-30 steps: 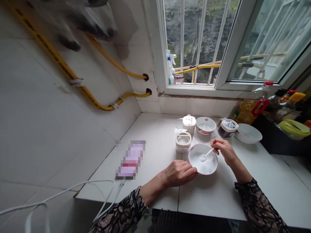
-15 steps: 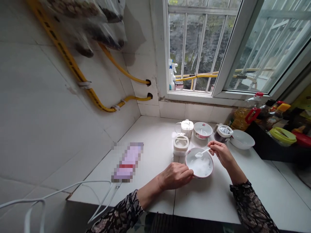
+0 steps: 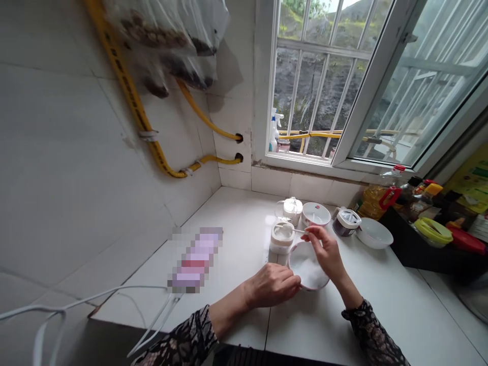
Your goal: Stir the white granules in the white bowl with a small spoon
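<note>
Thumb and fingertips of the right hand (image 3: 323, 253) pinch the handle of the white spoon (image 3: 296, 231), which has moved from above the bowl (image 3: 299, 258) to over the open jar (image 3: 281, 245), just beyond the bowl's left side. The left hand's (image 3: 273, 287) fingers, curled together, still grip the bowl's near-left rim. White grains (image 3: 312, 269) lie inside the bowl.

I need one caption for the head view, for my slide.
The right hand holds a white spoon over a white-rimmed container; the left hand grips a bowl of white powder.
</note>
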A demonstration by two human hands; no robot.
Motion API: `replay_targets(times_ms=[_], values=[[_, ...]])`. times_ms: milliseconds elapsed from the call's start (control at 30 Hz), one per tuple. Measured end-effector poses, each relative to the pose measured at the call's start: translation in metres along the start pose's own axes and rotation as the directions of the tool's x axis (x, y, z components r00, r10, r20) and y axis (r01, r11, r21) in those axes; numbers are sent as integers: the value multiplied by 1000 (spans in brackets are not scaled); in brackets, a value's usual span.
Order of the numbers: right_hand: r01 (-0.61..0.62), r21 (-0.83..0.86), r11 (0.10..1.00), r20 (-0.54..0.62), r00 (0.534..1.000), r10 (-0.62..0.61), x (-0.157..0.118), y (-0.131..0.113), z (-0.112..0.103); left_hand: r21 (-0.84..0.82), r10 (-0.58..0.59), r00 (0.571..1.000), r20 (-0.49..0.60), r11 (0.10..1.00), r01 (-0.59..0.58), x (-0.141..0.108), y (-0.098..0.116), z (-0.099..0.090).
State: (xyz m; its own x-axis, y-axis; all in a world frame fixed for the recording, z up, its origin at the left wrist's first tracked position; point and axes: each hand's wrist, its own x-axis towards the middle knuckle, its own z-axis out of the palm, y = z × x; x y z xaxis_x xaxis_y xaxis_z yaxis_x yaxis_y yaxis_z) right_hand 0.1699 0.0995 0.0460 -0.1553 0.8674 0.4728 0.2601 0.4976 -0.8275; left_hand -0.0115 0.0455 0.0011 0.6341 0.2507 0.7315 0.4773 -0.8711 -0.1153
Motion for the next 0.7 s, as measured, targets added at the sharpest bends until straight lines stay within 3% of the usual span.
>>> replay_targets(times_ms=[100, 167, 300, 367, 467, 567, 700], values=[[270, -257, 928, 87, 963, -256, -4, 0, 1, 6, 2, 1000, 8, 1000, -2, 0, 0, -1], [324, -297, 898, 80, 946, -314, -5, -2, -2, 6, 3, 1000, -3, 1000, -3, 0, 0, -1], [121, -125, 985, -72, 989, -131, -6, -8, -17, 1, 1, 1000, -3, 1000, -1, 0, 0, -2], [31, -18, 999, -72, 997, -33, -7, -8, -26, -9, -5, 1000, -1, 1000, 5, 0, 0, -3], [-15, 29, 999, -18, 1000, 16, -7, -6, -37, -32, 4, 1000, 7, 999, -4, 1, 0, -4], [-39, -58, 998, 59, 997, 42, -7, -4, -43, -53, 4, 1000, 18, 999, -3, 1, 0, -6], [55, -289, 956, 174, 985, -5, -11, -10, -42, -57, -2, 1000, 20, 998, 3, 0, 0, -7]])
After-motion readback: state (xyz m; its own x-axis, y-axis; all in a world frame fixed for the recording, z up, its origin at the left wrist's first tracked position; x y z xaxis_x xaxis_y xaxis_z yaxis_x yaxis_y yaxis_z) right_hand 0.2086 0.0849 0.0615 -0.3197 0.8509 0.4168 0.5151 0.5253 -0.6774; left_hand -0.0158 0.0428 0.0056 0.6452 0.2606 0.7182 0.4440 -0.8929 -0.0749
